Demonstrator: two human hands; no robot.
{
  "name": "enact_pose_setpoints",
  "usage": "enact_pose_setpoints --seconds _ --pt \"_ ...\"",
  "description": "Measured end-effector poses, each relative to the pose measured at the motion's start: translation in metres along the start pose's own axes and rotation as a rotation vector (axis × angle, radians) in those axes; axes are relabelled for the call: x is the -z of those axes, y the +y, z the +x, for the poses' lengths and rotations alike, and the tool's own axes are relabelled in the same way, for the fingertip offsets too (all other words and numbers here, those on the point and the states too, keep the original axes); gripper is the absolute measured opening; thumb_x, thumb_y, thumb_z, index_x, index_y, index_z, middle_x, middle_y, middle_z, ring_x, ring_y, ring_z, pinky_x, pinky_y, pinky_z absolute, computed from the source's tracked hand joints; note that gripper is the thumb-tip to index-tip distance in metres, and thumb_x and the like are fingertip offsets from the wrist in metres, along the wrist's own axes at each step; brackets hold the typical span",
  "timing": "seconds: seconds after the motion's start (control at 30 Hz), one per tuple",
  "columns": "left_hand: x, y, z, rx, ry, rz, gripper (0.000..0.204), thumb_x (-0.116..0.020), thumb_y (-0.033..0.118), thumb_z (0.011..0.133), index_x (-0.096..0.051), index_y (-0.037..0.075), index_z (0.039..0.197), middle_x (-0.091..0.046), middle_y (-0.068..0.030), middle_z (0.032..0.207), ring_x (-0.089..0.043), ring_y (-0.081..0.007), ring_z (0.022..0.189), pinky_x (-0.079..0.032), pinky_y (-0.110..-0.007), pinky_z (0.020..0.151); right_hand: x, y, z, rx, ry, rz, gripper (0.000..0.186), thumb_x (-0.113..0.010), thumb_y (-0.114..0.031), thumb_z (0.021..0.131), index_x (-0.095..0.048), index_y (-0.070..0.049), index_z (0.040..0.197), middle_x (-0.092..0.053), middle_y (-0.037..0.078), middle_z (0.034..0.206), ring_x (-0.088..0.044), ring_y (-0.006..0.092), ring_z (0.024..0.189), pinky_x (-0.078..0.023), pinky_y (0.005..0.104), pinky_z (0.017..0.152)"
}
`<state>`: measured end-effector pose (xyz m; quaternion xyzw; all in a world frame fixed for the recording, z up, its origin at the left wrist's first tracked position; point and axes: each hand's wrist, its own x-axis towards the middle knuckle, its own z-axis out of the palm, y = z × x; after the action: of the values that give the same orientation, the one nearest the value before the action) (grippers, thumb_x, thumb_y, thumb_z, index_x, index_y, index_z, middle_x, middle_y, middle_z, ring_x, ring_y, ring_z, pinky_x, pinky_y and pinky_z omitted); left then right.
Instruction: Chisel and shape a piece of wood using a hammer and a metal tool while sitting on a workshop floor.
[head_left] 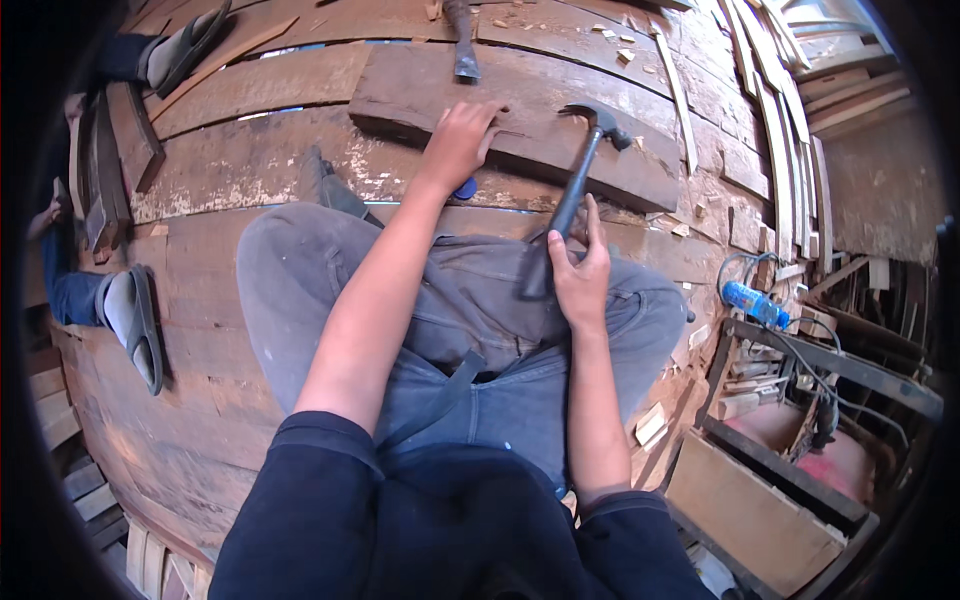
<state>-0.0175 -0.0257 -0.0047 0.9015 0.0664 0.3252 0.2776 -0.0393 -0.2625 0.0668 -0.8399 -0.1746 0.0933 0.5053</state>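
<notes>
One thick timber beam [545, 88] at 12 to 1 o'clock, one claw hammer [574, 190], two bare hands.
Beam lies crosswise past the crossed legs; hammer at 1 o'clock, head over beam top, contact unclear. Right hand [583, 272], between 2 and 3 o'clock: fingers loosely round hammer handle, index nearly straight. Left hand [462, 138], 12 o'clock: fingers bent over beam's near edge; can't tell if gripping anything. Chisel [465, 60], 12 o'clock, blade end over beam's far side, nobody holding it. Judgement: firm up the hammer grip, keep left fingers off the striking line, steady the beam. Room: beam's 1 o'clock end bare beyond hammer; near edge tight to knees; loose wood chips [625, 56] farther out, 1 o'clock.
</notes>
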Motion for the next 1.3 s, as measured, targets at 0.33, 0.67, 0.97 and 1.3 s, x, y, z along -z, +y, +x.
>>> enact_pose_setpoints --seconds 0.33,0.67,0.97,1.3 --pt "0.037 0.098 0.026 0.305 -0.605 -1.02 0.026 -0.068 0.002 0.085 -0.06 -0.002 0.11 -0.065 -0.0046 0.093 -0.063 -0.0105 0.089 -0.051 -0.025 0.083 0.056 -0.028 0.004 0.018 0.059 0.425 0.052 -0.065 0.0 0.087 -0.045 0.001 0.136 -0.062 0.011 0.104 -0.065 0.0157 0.089 -0.055 0.0276 0.075" --pt "0.018 0.157 0.018 0.111 -0.702 -0.871 0.009 -0.065 0.005 0.087 -0.066 -0.002 0.092 -0.065 -0.0079 0.101 -0.062 -0.0115 0.081 -0.05 -0.026 0.074 0.21 0.033 -0.003 0.027 0.388 -0.176 0.017 -0.072 -0.007 0.083 -0.07 0.0 0.098 -0.071 0.007 0.087 -0.065 0.0102 0.081 -0.052 0.0245 0.072" --pt "-0.005 0.073 0.024 0.38 -0.388 -0.66 0.018 -0.058 0.014 0.095 -0.065 -0.003 0.094 -0.062 -0.0052 0.106 -0.056 -0.0116 0.096 -0.043 -0.024 0.085 0.495 0.125 0.025 -0.145 0.397 -1.661 0.02 -0.058 -0.014 0.084 -0.066 -0.017 0.102 -0.071 0.007 0.084 -0.068 0.0262 0.084 -0.042 0.0468 0.081" --pt "-0.005 0.046 0.013 0.389 -0.311 -0.554 0.019 -0.058 0.014 0.095 -0.064 -0.004 0.095 -0.061 -0.0052 0.101 -0.055 -0.0123 0.099 -0.041 -0.025 0.09 0.517 0.155 0.043 -0.281 0.303 -1.911 0.032 -0.063 -0.023 0.083 -0.062 -0.024 0.115 -0.069 0.008 0.086 -0.066 0.0238 0.089 -0.038 0.0435 0.083"
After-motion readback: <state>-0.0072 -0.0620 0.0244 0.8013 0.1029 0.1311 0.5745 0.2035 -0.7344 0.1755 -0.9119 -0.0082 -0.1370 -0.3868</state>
